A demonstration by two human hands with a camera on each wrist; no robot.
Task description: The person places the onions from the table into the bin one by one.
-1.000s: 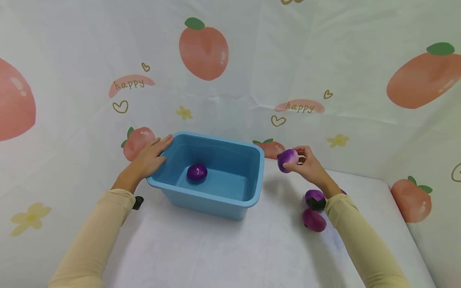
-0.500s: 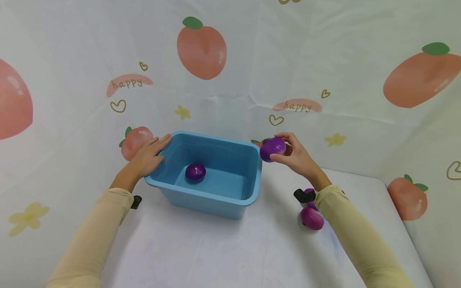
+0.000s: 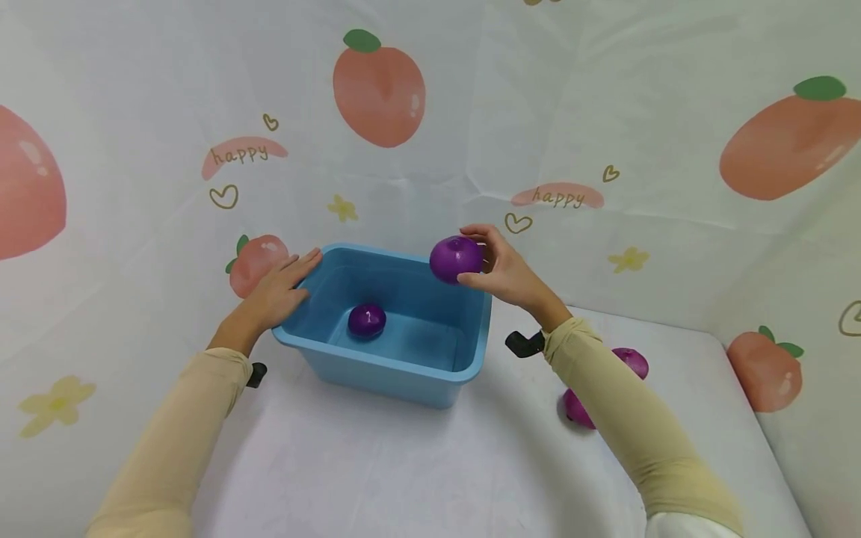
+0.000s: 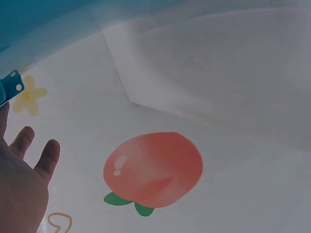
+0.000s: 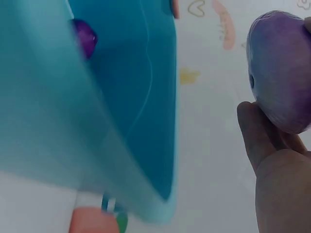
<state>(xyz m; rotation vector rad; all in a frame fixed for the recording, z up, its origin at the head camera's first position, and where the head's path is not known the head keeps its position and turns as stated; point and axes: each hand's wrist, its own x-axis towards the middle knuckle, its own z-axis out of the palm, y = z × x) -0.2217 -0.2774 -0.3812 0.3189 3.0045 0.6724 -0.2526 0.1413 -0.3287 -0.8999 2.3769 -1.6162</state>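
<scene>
My right hand (image 3: 507,273) holds a purple onion (image 3: 454,259) between thumb and fingers, above the far right rim of a blue plastic tub (image 3: 390,381). In the right wrist view the onion (image 5: 282,73) looks round with pale streaks, and part of it is cut off by the frame edge. Another purple onion (image 3: 367,320) lies on the tub floor, left of its middle. Spread, fairly straight fingers of my left hand (image 3: 279,291) rest on the tub's left rim. The left wrist view catches only part of that hand (image 4: 24,184).
To the right on the white table (image 3: 403,478) lie a purple onion (image 3: 631,362) and another (image 3: 577,409), partly behind my right sleeve (image 3: 625,418). A white fabric backdrop (image 3: 430,187) with printed peaches rises close behind the tub.
My right hand has carried the onion left and upward, from beside the tub to over its far right rim. The left hand stays on the left rim.
</scene>
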